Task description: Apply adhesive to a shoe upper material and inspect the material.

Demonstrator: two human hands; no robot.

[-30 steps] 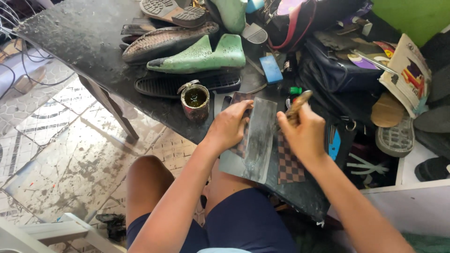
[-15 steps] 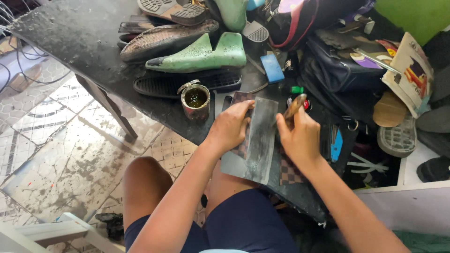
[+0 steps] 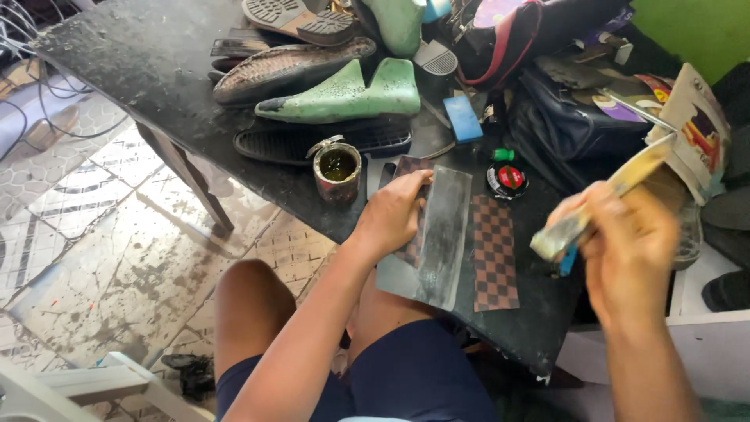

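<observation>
A: Strip (image 3: 441, 234) on desk (image 3: 156, 62), left hand (image 3: 394, 215) on its left edge, checkered sheet (image 3: 494, 250) right of it?
B: Yes. Tin (image 3: 337, 168) behind-left, shoe last (image 3: 348, 94) farther back, right hand (image 3: 629, 250) right, off desk.

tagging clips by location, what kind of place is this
Most likely a cobbler's or shoe repair bench: green shoe lasts and loose soles crowd the dark table, beside an open glue tin.
</observation>
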